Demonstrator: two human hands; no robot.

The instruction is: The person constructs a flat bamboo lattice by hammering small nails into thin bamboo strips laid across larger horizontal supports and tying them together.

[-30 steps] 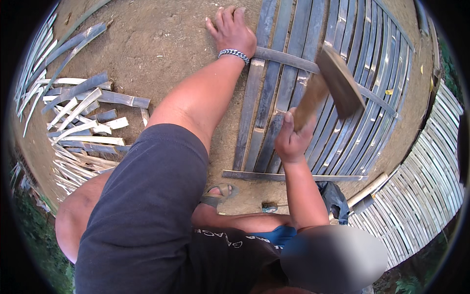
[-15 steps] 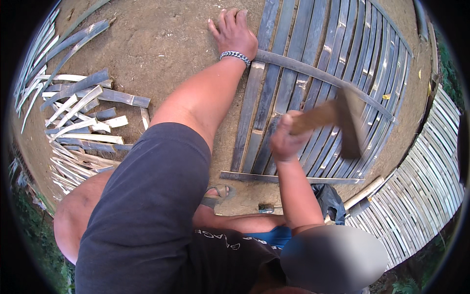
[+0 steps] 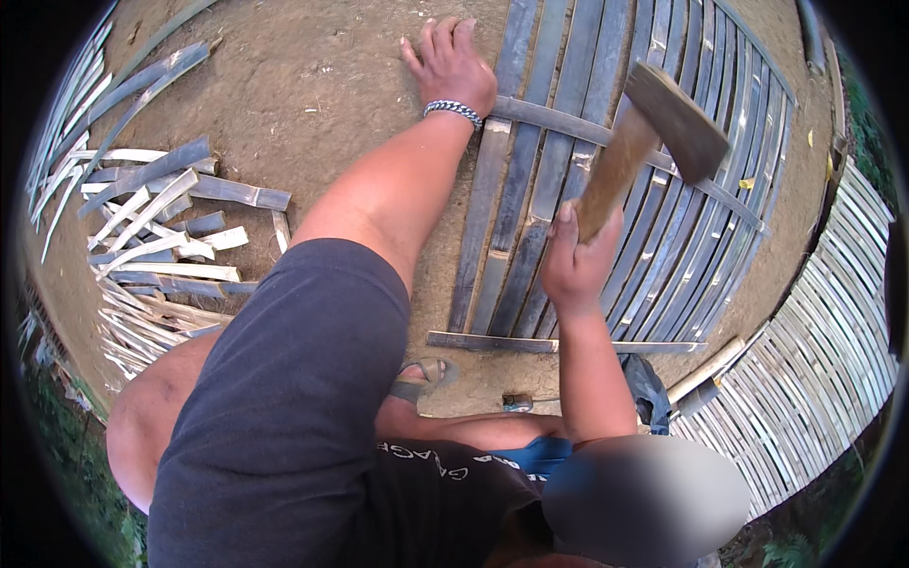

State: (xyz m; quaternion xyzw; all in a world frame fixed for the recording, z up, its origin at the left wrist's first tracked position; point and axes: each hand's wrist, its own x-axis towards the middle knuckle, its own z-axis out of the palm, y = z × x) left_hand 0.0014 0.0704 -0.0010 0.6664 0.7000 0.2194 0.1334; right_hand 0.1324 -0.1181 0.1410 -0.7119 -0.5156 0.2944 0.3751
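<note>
My right hand (image 3: 582, 260) is wrapped round the wooden handle of a hatchet (image 3: 674, 123), its dark broad head raised above a panel of split bamboo slats (image 3: 568, 189). A crosspiece (image 3: 559, 121) runs over the slats, and another strip (image 3: 559, 345) lies across their near ends. My left hand (image 3: 450, 62), with a chain bracelet at the wrist, rests palm down on the bare earth beside the panel's left edge. Its fingers are spread and seem to hold nothing; the thumb is hidden. The left wrist is close to the crosspiece's end.
Cut bamboo pieces (image 3: 170, 237) lie heaped on the left, with long strips (image 3: 71, 123) behind them. A second slatted panel (image 3: 805, 350) stretches along the right. A black plastic bag (image 3: 646, 388) and a small box-like object (image 3: 517, 402) lie near my sandalled foot (image 3: 426, 371).
The hatchet has swung, its head now higher and farther right in view. My right hand has moved slightly right with it. My left hand has stayed nearly still.
</note>
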